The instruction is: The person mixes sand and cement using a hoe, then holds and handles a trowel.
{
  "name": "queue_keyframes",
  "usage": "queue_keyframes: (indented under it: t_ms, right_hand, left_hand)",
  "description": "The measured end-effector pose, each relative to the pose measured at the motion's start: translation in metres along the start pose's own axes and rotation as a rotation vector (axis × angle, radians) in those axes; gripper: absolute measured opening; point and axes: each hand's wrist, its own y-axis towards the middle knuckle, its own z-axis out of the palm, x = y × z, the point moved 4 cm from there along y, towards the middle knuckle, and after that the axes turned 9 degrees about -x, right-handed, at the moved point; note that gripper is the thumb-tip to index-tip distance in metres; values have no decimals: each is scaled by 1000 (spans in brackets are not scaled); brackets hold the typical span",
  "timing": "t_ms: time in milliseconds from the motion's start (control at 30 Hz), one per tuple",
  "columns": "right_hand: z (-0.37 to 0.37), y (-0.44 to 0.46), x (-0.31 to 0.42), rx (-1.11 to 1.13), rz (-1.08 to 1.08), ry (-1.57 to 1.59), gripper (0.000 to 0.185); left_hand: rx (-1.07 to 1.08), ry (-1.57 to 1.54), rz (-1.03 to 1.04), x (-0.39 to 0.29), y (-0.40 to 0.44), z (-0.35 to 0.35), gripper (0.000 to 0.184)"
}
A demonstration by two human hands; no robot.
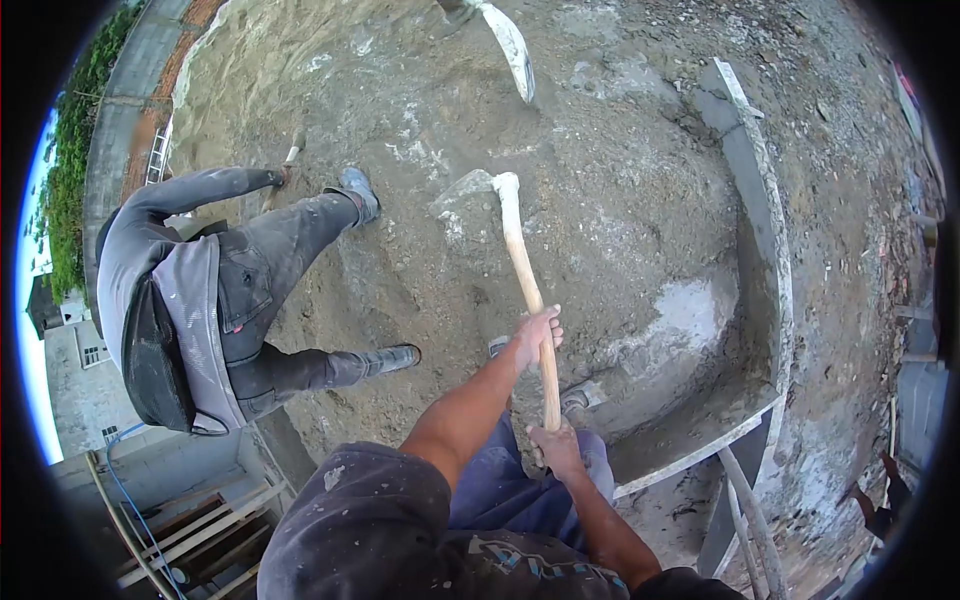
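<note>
A hoe with a wooden handle [522,262] stretches forward over grey, sandy material [620,200]. Its neck is whitish, and the blade [462,190] rests against or in the material, partly coated with it. My left hand [541,333] is wrapped round the middle of the handle. Lower down, near the handle's end, my right hand [556,447] grips it too. Which hand is which is judged from the arms, which reach in from below. Pale, powdery material [688,312] lies to the right of the handle.
A co-worker [200,290] bends over at the left, holding a tool handle. Another whitish tool [508,50] reaches in at the top. Boards [775,225] edge the material at the right and lower right. Wooden poles [752,520] lean at the bottom right.
</note>
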Motion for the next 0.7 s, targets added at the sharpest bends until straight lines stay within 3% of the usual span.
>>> queue_keyframes:
  t_ms: [67,200,367,500,633,700]
  right_hand:
    - [-6,-9,-33,-31,1,13,28]
    - [6,7,-88,8,23,13,25]
    - [32,14,-73,-93,-111,-70,26]
    - [74,41,34,-57,-81,-51,28]
    - [141,132,159,8,-267,74,26]
    - [174,182,221,79,-321,214,24]
  left_hand:
    - [-81,-58,-33,10,9,0,33]
    - [-323,107,35,39,0,-24,32]
    - [-230,93,74,-7,-23,-45,29]
    - [-137,128,180,-119,-21,-17,26]
    - [-23,237,481,-291,5,23,24]
    - [-65,344,669,-367,33,44,25]
